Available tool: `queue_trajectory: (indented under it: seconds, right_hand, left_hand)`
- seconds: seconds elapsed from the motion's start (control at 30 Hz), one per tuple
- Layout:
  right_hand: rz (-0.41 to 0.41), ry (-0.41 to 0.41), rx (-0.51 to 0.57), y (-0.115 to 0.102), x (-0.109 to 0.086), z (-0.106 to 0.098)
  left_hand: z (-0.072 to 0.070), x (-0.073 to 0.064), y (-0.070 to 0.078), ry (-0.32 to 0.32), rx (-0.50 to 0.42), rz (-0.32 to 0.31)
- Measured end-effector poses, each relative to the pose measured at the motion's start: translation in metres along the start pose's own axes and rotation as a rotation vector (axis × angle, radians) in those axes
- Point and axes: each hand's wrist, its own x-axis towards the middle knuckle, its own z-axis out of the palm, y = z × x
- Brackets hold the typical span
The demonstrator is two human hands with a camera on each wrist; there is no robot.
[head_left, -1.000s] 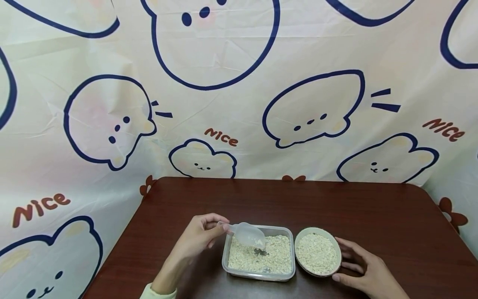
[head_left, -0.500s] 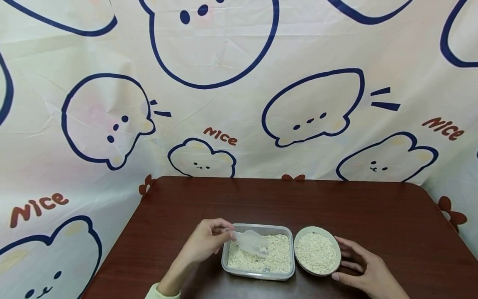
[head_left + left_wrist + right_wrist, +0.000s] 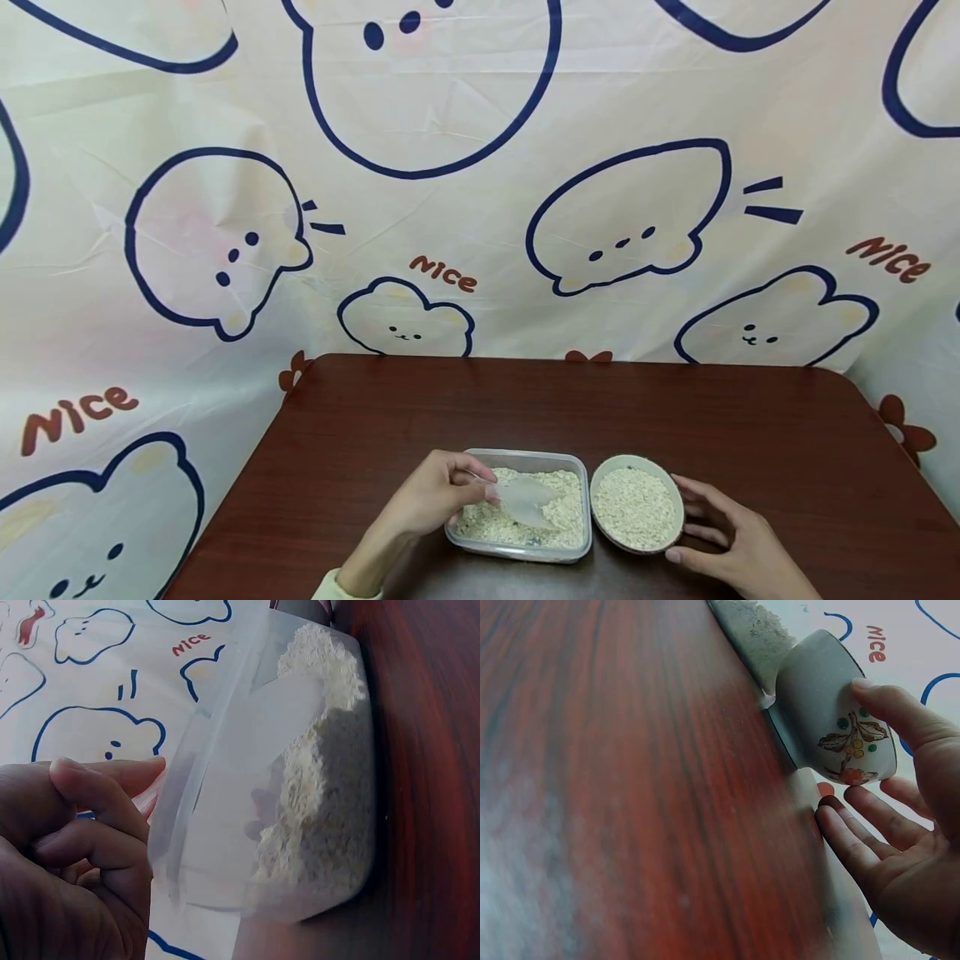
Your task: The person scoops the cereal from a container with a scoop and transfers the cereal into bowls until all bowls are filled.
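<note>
My left hand [image 3: 435, 497] pinches the handle of a frosted plastic scoop [image 3: 522, 498]. The scoop's bowl dips low over pale oat flakes [image 3: 570, 504] in a clear rectangular container [image 3: 517, 553]. In the left wrist view the flakes lie heaped behind the translucent container wall [image 3: 217, 877], with the scoop's pale shape [image 3: 281, 716] against them. Right of the container stands a small round bowl [image 3: 802, 705] with a floral pattern, full of the same flakes. Thumb and fingers of my right hand [image 3: 723, 537] curve round its right side, thumb tip near the rim.
Both vessels stand side by side near the front of a dark red-brown wooden table [image 3: 420, 400]. A white cloth backdrop [image 3: 480, 225] with blue cartoon outlines hangs behind and beside the table.
My left hand has moved right and towards me, bringing the scoop from above the container's left rim down to the flakes in its middle. The right hand and bowl have stayed in place.
</note>
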Motion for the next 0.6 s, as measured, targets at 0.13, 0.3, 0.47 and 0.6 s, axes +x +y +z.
queue_trajectory:
  seconds: [0.13,0.3,0.47,0.6]
  right_hand:
    - [0.041,-0.007,0.01,-0.0012,-0.0004,-0.0007]
    - [0.048,-0.015,0.01,-0.0003,0.0,-0.0023]
    - [0.032,-0.006,-0.005,0.0005,0.0007,-0.0016]
    - [0.009,-0.005,-0.006,0.0022,0.0017,-0.0006]
  left_hand:
    - [0.0034,0.0016,0.0011,0.001,-0.03,-0.026]
    - [0.0066,0.0023,0.0028,-0.006,-0.051,-0.037]
    - [0.0085,0.003,0.002,-0.033,-0.076,-0.039]
    - [0.0083,0.0031,0.0019,-0.031,-0.092,-0.039]
